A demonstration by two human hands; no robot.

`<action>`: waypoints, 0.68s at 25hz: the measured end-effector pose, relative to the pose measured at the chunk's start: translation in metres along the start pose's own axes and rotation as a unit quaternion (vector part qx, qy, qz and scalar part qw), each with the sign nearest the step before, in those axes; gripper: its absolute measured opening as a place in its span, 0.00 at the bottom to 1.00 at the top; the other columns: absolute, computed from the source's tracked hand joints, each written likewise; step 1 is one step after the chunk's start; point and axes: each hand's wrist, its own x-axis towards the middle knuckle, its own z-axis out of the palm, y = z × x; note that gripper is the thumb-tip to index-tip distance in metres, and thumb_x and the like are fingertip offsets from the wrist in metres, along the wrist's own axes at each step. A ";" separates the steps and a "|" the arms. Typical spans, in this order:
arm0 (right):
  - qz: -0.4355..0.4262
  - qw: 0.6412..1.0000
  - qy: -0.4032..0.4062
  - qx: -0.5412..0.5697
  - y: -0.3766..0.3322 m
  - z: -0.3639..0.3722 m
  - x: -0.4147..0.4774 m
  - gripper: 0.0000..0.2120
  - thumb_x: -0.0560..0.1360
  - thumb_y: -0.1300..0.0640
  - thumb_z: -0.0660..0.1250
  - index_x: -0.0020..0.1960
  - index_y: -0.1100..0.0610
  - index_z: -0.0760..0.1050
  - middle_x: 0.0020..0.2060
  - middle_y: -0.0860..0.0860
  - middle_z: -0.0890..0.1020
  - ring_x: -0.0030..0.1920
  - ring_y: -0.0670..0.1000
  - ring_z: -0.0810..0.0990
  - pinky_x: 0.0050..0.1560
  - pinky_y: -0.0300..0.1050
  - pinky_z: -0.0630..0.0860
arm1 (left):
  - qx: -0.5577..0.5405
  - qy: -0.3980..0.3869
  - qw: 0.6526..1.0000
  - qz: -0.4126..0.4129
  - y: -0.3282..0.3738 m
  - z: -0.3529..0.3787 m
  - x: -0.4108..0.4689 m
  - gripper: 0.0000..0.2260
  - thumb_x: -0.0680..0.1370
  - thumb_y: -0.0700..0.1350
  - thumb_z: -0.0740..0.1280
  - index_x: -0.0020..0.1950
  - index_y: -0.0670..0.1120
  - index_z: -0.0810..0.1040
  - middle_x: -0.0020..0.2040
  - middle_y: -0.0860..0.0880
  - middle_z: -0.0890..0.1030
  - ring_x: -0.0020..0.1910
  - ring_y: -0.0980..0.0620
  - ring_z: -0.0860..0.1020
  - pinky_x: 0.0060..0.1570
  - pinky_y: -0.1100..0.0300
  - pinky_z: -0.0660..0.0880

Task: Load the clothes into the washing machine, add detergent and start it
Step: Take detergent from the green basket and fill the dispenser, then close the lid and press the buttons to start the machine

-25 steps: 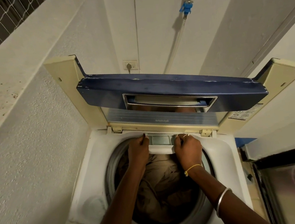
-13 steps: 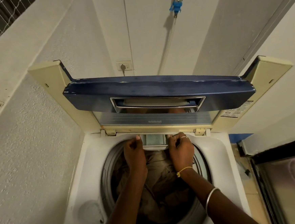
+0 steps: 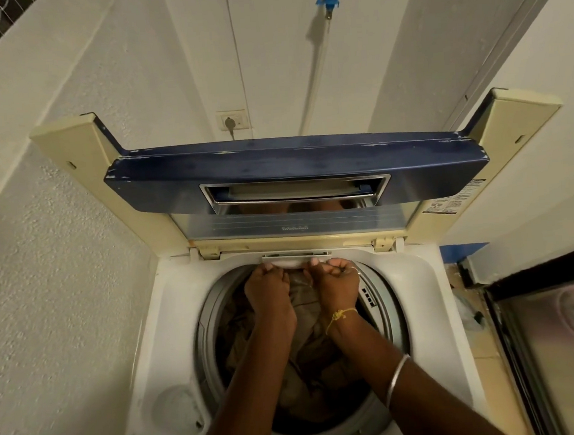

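Fingers of left hand & right hand are curled into fists, thumb tips pressed vs. the white detergent drawer at the back rim of the washer. Brown clothes are seen inside, under the wrists. The lid is propped upright behind. Rough white walls are seen left & behind, w/ a socket.

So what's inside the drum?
Crumpled brown clothes fill the drum. The person's arms cover part of the pile; the drum's bottom is hidden under it.
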 end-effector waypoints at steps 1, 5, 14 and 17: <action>0.000 1.000 0.003 0.012 -0.001 0.004 0.005 0.20 0.72 0.67 0.74 0.57 0.77 0.69 0.43 0.71 0.80 0.41 0.62 0.84 0.40 0.47 0.83 | 0.013 -0.006 1.000 -0.005 0.002 0.004 0.003 0.16 0.83 0.33 0.54 0.71 0.32 0.69 0.64 0.35 0.76 0.64 0.40 0.76 0.67 0.50 0.72; -0.023 0.999 -0.003 0.027 0.004 0.009 0.009 0.20 0.73 0.67 0.74 0.57 0.78 0.69 0.46 0.73 0.80 0.45 0.65 0.84 0.39 0.43 0.83 | 0.005 -0.005 1.000 -0.018 0.003 0.003 0.014 0.17 0.82 0.31 0.54 0.71 0.30 0.66 0.70 0.30 0.71 0.70 0.34 0.71 0.72 0.44 0.68; -0.133 0.958 -0.036 -0.252 0.009 -0.034 -0.025 0.07 0.77 0.54 0.70 0.52 0.56 0.76 0.40 0.54 0.84 0.41 0.52 0.83 0.49 0.50 0.80 | 0.301 -0.063 0.943 0.125 -0.009 -0.062 -0.007 0.19 0.80 0.48 0.64 0.71 0.46 0.75 0.67 0.48 0.78 0.65 0.48 0.76 0.70 0.48 0.70; -0.194 0.899 -0.052 -0.389 0.009 -0.052 -0.047 0.10 0.80 0.46 0.62 0.51 0.52 0.76 0.43 0.49 0.83 0.46 0.52 0.81 0.51 0.48 0.78 | 0.421 -0.098 0.879 0.201 -0.014 -0.090 -0.033 0.20 0.82 0.52 0.61 0.73 0.48 0.72 0.70 0.49 0.75 0.69 0.50 0.72 0.69 0.58 0.65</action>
